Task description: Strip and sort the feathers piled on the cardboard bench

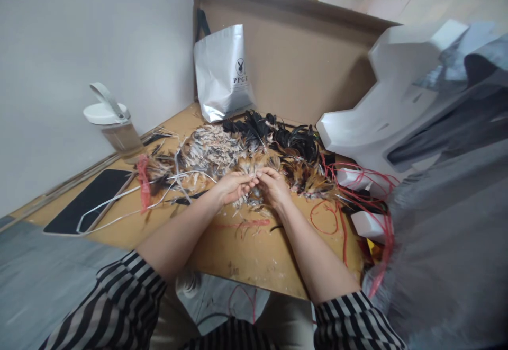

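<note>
My left hand point(238, 186) and my right hand point(271, 183) meet over the middle of the table, both closed in a pinch. Their fingertips grip golden-brown feathers point(257, 162) by the quill end, and the tips fan out beyond the fingers. Exactly how many feathers are held is too small to tell. Around the hands lies a pile of pale, cream-coloured feathers point(212, 149). Glossy black feathers point(296, 141) are heaped behind it, and brown feathers point(311, 178) lie to the right. A strip of red plastic point(254, 223) rests just in front of my hands.
A phone-like dark tablet point(89, 202) lies at left, crossed by white cord point(119, 202). Behind it stands a lidded cup point(119, 127). A silver bag point(224, 74) leans against the cardboard wall point(301, 59). Tangled red string point(369, 175) and white foam pieces point(369, 225) crowd the right.
</note>
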The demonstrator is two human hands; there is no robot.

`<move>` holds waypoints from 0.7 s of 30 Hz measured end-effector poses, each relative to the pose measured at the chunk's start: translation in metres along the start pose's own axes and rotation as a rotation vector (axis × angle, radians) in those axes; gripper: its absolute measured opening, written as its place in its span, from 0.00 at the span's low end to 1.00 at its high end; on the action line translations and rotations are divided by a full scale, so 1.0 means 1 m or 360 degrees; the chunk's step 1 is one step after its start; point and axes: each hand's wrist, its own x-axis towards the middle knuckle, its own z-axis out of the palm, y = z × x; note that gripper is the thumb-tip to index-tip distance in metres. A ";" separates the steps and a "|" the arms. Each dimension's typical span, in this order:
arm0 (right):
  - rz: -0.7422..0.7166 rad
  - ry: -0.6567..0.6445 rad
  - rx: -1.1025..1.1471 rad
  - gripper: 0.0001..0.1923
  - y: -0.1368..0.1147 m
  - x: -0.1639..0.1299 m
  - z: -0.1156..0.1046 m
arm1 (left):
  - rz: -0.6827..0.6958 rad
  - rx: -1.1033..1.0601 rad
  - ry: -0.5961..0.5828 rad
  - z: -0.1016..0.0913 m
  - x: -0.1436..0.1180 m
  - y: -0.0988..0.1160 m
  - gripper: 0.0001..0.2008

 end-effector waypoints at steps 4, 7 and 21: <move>-0.0084 0.0022 -0.0151 0.12 0.002 0.000 -0.003 | 0.0004 0.0050 0.0026 -0.002 0.001 -0.001 0.02; -0.0148 0.0076 -0.0276 0.11 0.001 0.000 -0.003 | 0.0017 0.0102 0.0092 -0.003 0.002 -0.002 0.02; -0.0206 0.0211 -0.0423 0.09 -0.003 -0.005 0.007 | 0.0295 0.0705 0.0354 0.012 -0.003 -0.001 0.10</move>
